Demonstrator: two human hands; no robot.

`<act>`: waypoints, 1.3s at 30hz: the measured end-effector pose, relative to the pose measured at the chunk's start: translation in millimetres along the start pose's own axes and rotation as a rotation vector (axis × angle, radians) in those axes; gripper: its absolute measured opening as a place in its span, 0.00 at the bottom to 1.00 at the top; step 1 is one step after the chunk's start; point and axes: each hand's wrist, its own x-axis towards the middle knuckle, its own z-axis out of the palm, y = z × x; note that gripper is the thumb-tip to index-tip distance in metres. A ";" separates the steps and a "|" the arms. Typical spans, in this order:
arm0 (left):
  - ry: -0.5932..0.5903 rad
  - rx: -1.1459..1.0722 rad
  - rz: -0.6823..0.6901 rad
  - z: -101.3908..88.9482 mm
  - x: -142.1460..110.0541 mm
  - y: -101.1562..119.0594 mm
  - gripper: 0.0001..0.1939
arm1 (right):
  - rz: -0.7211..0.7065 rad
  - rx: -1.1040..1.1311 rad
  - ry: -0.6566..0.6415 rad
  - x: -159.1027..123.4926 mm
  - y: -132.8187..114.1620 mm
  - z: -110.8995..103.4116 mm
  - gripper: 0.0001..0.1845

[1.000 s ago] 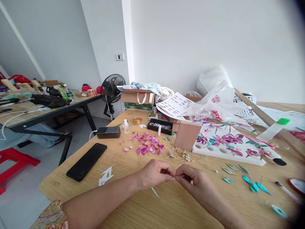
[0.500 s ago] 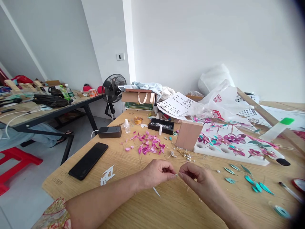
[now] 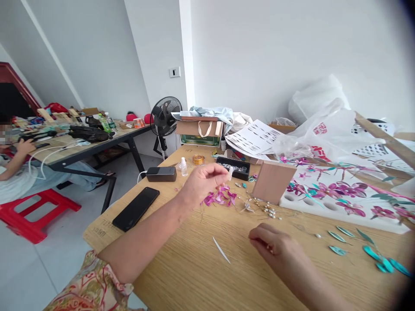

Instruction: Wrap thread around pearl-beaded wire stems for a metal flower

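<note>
My left hand (image 3: 207, 183) is stretched over the pink petals (image 3: 220, 197), thumb and fingers closed on a small white bottle (image 3: 231, 172) beside the black tray (image 3: 238, 167). Closer to me, my right hand (image 3: 275, 246) hovers above the table with fingertips pinched together; whatever they hold is too small to make out. A thin white pointed strip (image 3: 221, 250) lies on the wood between my forearms. Pearl beads (image 3: 269, 211) and a wooden block (image 3: 272, 181) are beyond my right hand.
A black phone (image 3: 136, 209), a dark grey power bank (image 3: 161, 174) and a clear dropper bottle (image 3: 184, 167) lie to the left. Teal leaves (image 3: 378, 257) and white foam (image 3: 340, 216) with purple flowers are on the right. At the other table, a person's hand (image 3: 26, 147) shows.
My left hand has left my right and moved up to the small white bottle, closing on it. My right hand stays pinched, slightly lower. The view has swung left, bringing a person in.
</note>
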 end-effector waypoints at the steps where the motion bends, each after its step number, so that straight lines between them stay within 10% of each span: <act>1: 0.014 -0.031 0.028 -1.4 2.0 9.5 0.06 | 0.020 -0.041 0.020 -0.2 4.9 -5.3 0.10; 9: -0.003 -0.250 0.116 10.8 2.1 49.7 0.04 | 0.291 -0.274 -0.029 -9.7 58.1 -43.9 0.08; 39: -0.328 -0.233 -0.282 50.3 -3.0 -11.9 0.09 | 0.202 -0.022 -0.155 -7.0 31.3 -29.9 0.06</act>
